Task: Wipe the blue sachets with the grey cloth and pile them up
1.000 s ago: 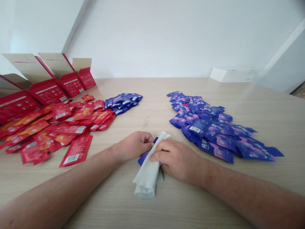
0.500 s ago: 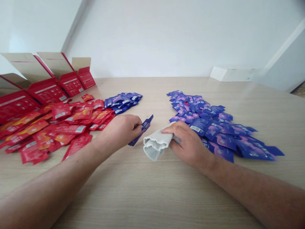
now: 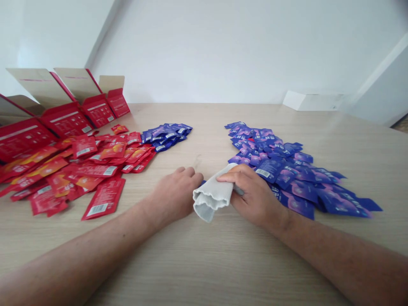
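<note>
My left hand [image 3: 177,193] rests knuckles-up on the wooden table [image 3: 204,259], its fingers curled shut. Only a sliver of a blue sachet [image 3: 202,183] shows past its fingertips, against the cloth. My right hand [image 3: 255,195] is closed on a folded pale grey cloth [image 3: 211,196], thumb on top, holding it just above the table right next to my left hand. A large heap of blue-purple sachets [image 3: 287,170] lies directly to the right of that hand.
A spread of red sachets [image 3: 79,165] covers the left side, with open red cartons [image 3: 63,119] behind it. A small pile of blue sachets [image 3: 165,135] lies beside the red ones. A white box [image 3: 312,101] stands at the back right by the wall.
My left hand lifted the blue sachet away from the cloth, then came back down beside it, so the sachet is now nearly hidden. My right hand raised the cloth and moved it slightly forward.
</note>
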